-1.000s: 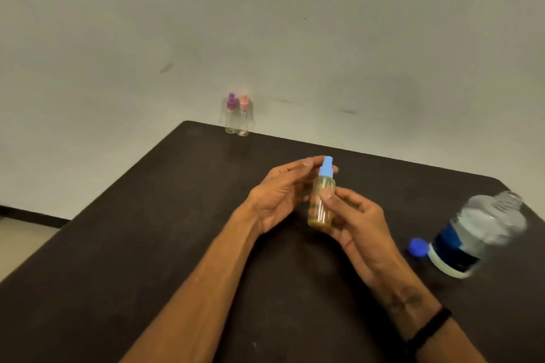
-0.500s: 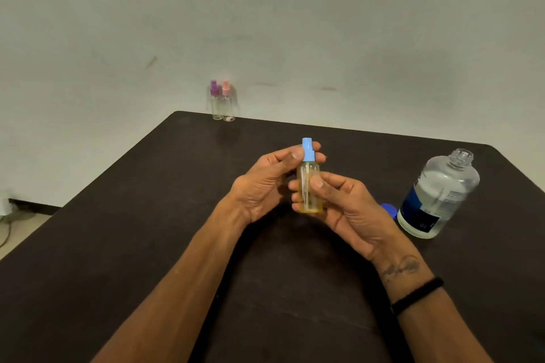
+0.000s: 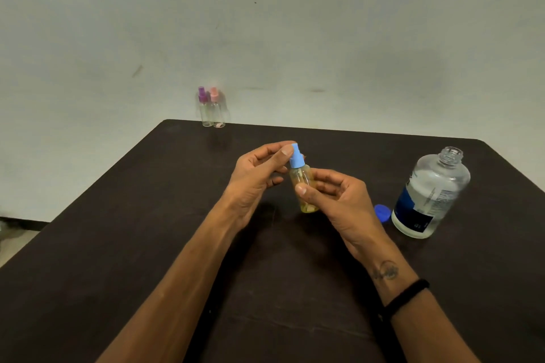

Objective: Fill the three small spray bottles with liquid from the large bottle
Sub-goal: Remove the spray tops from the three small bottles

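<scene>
Small bottle (image 3: 303,186) upright, clasped in right hand (image 3: 339,200); blue cap (image 3: 295,156) directly above, pinched by left hand (image 3: 259,174). Large open bottle (image 3: 430,194) near right.

Small spray bottle (image 3: 303,186) clear, looks yellowish, light blue spray cap (image 3: 295,156). Two far spray bottles: one purple-capped bottle (image 3: 203,107), one pink-capped bottle (image 3: 216,109), both clear bodies. Large bottle (image 3: 430,194) clear, dark navy and white label with fine print. Loose cap (image 3: 382,212) bright blue. Table (image 3: 118,244) dark brown, near black. Wall (image 3: 265,23) pale grey-green, few dark smudges. Wristband (image 3: 405,296) black.
</scene>
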A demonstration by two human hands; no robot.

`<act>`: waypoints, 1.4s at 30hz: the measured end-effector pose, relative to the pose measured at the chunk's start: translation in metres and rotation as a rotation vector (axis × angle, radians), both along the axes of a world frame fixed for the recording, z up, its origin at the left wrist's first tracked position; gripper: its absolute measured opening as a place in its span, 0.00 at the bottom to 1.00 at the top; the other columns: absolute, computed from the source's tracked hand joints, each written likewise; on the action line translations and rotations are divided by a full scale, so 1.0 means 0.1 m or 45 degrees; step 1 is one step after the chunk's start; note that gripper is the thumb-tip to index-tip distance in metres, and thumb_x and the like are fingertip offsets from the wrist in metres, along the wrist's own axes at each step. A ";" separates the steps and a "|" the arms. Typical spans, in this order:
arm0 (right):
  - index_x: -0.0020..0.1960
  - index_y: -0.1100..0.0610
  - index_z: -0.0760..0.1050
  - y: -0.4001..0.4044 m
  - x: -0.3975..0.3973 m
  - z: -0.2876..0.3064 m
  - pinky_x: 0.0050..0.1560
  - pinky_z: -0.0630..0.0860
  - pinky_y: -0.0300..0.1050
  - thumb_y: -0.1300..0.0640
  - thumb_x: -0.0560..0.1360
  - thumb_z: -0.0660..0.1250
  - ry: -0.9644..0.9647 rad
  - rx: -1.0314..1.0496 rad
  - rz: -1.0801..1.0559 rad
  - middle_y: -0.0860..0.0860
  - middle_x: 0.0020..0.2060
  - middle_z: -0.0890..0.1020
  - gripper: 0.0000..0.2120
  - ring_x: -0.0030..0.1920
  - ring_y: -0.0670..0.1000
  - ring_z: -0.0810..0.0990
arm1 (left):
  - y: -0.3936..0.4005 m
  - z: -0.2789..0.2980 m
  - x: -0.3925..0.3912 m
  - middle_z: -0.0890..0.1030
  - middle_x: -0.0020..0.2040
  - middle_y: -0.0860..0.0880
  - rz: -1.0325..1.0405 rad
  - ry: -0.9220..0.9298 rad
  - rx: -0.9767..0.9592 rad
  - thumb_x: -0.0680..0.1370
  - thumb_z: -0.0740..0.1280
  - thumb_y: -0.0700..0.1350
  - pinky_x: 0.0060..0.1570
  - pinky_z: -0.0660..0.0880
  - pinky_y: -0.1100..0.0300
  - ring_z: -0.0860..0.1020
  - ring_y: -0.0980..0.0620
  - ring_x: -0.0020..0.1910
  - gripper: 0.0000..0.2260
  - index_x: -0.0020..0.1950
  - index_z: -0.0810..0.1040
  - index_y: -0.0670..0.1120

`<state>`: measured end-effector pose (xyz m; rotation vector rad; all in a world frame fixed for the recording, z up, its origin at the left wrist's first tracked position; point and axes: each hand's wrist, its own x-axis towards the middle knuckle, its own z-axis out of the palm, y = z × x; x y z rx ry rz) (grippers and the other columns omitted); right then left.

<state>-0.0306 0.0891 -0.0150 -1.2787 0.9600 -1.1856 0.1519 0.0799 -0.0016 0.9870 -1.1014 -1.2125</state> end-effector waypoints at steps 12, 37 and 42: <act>0.61 0.54 0.85 -0.01 -0.03 -0.04 0.57 0.85 0.48 0.58 0.73 0.81 0.104 -0.031 0.038 0.50 0.52 0.90 0.17 0.56 0.50 0.88 | 0.03 0.02 -0.04 0.85 0.53 0.48 -0.102 -0.059 -0.004 0.80 0.72 0.46 0.68 0.78 0.46 0.83 0.51 0.54 0.17 0.68 0.83 0.46; 0.59 0.47 0.82 -0.06 -0.06 -0.06 0.58 0.81 0.34 0.57 0.70 0.83 0.441 -0.437 -0.211 0.41 0.53 0.86 0.20 0.56 0.39 0.84 | 0.06 0.04 -0.16 0.87 0.51 0.46 0.265 -0.297 -0.187 0.68 0.80 0.58 0.57 0.82 0.53 0.85 0.51 0.52 0.21 0.55 0.85 0.49; 0.60 0.51 0.83 -0.07 -0.07 -0.08 0.57 0.82 0.36 0.58 0.71 0.83 0.380 -0.408 -0.275 0.43 0.53 0.86 0.19 0.54 0.40 0.85 | 0.09 0.09 -0.11 0.87 0.60 0.51 0.018 -0.248 -0.155 0.78 0.74 0.47 0.61 0.79 0.60 0.84 0.57 0.62 0.20 0.70 0.78 0.49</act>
